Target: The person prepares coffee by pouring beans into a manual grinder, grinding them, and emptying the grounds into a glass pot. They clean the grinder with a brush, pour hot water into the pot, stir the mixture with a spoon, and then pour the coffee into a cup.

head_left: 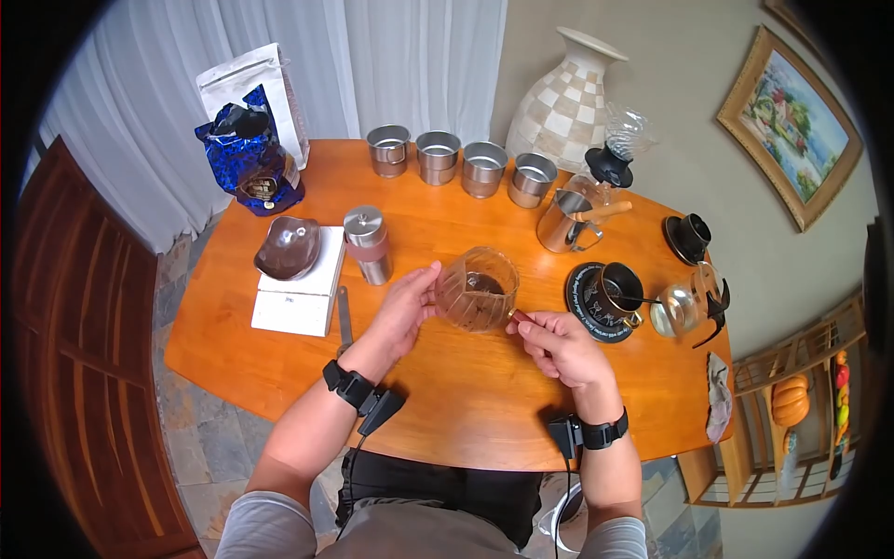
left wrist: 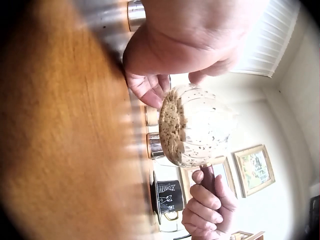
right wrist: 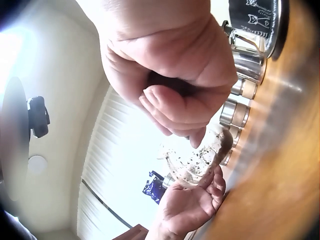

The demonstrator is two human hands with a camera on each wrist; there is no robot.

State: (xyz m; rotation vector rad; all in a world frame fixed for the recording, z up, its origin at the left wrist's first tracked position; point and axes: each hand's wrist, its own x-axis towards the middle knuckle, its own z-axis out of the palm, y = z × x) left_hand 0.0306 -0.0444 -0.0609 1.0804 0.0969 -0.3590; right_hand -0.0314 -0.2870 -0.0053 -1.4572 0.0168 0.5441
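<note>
Glass pot (head_left: pixel 456 303) between 2 hands, above the table (head_left: pixel 447 419), midway from far to near edge.
Probably light, stiff, breakable; best held by its handle (head_left: pixel 523 319), which the right hand (head_left: pixel 566 349) grips and largely hides; left hand (head_left: pixel 405 312) supports the glass, fingers loosely extended; speckled contents (head_left: pixel 481 283) unclear.

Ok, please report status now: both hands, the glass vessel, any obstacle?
Right hand gripping handle; left hand at vessel's opposite side. Glass vessel holds brown contents with dark specks. No obstacle seen between hands and vessel.
</note>
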